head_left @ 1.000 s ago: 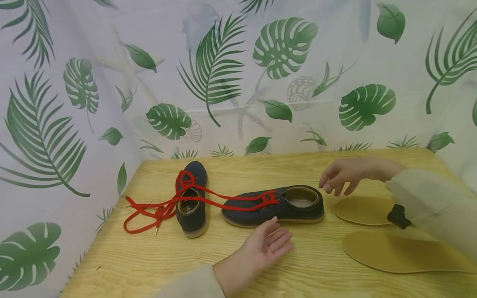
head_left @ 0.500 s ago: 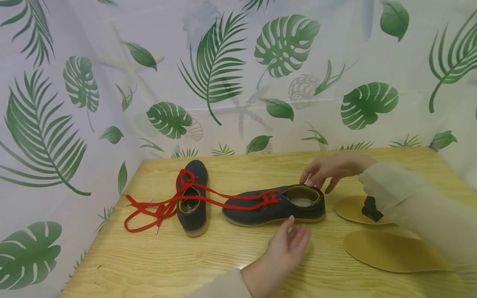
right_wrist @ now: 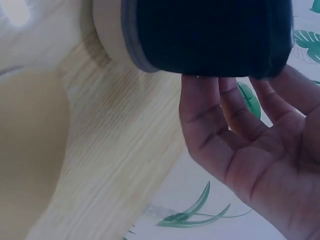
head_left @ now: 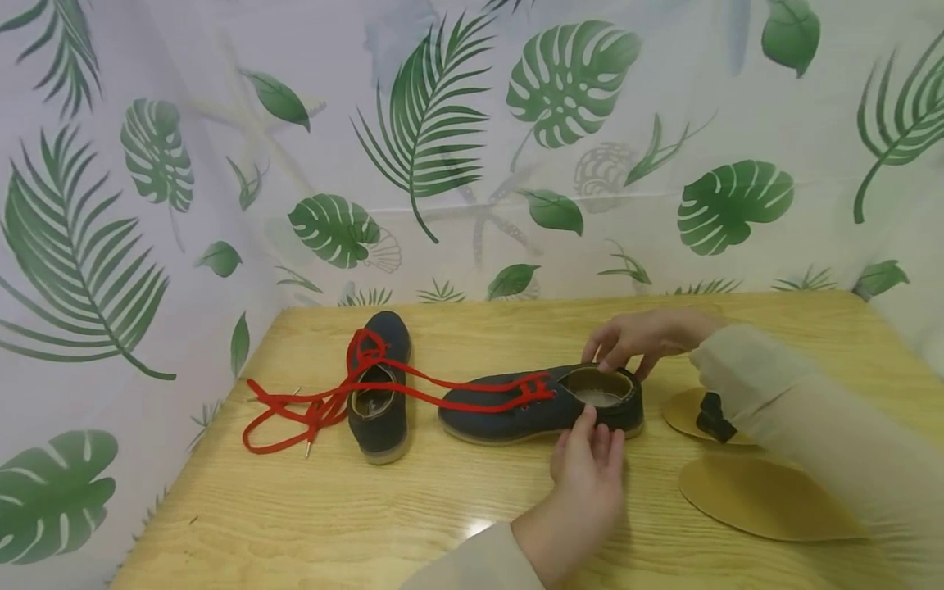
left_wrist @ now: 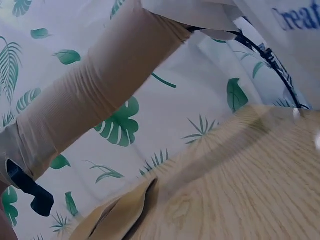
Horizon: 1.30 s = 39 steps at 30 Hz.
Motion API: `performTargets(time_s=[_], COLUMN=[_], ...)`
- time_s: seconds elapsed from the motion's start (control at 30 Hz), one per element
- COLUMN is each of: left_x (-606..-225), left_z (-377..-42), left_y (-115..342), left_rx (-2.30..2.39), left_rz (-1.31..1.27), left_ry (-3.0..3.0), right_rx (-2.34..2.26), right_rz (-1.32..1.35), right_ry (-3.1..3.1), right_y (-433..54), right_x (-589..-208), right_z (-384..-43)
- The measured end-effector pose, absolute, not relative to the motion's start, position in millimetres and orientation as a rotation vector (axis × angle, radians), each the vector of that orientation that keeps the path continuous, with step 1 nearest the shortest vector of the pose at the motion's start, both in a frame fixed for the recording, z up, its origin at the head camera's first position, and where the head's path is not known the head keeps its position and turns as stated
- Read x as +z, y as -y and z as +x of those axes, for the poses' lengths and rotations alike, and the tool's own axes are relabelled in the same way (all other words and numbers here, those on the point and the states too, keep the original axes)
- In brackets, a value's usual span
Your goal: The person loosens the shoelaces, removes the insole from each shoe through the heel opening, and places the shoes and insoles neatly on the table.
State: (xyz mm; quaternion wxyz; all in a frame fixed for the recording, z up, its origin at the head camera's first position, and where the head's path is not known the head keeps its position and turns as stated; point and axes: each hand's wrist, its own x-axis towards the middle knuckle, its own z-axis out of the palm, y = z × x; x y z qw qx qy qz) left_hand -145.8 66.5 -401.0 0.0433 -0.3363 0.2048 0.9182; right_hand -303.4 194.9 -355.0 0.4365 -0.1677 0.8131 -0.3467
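Between the two hands lies the dark shoe [head_left: 542,404], on its sole on the wooden table [head_left: 295,516], with its heel end toward the right hand. The right hand [head_left: 637,340] has come in from the side of the insoles and now rests its fingertips on the far rim of the heel opening; the right wrist view shows the fingers [right_wrist: 215,110] laid against the dark heel, lightly bent, not clenched. The left hand [head_left: 590,467] has turned from lying palm-up on the table and now touches the near side of the same heel with straight fingers. So both hands have just met the shoe, and I judge that a real hold is only starting.

From this shoe a red lace [head_left: 442,385] runs away from the hands to the second dark shoe [head_left: 379,393] and ends in loose loops beyond it. Just behind the right wrist lie two tan insoles [head_left: 760,496], apart from the shoe.
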Motion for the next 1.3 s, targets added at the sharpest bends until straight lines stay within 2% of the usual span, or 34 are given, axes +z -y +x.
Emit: performTargets(time_s=[0.33,0.67,1.03,1.3], left_x=[-396.0,-399.4,-405.6,-403.1], left_z=[-157.1,-154.1,-144.1,-145.6], left_y=[-67.2,-61.3,-36.7,-5.8], left_rx=[2.791,2.747,2.615,2.444], left_rz=[-1.014,-1.146,-0.968,-0.859], left_ry=[-0.579,-0.823,-1.216,-1.511], right_rx=[-0.893,-0.945,-1.057,-1.254], right_rz=[-0.393,-0.363,-0.292,-0.114], right_ry=[-2.016,-2.004,-2.008,-1.950], right_y=[-194.4,-188.2,-178.6,-163.9], right_x=[-358.6,-366.5,-368.0,-373.9], right_z=[-296.1,-286.0,-260.3,-237.6])
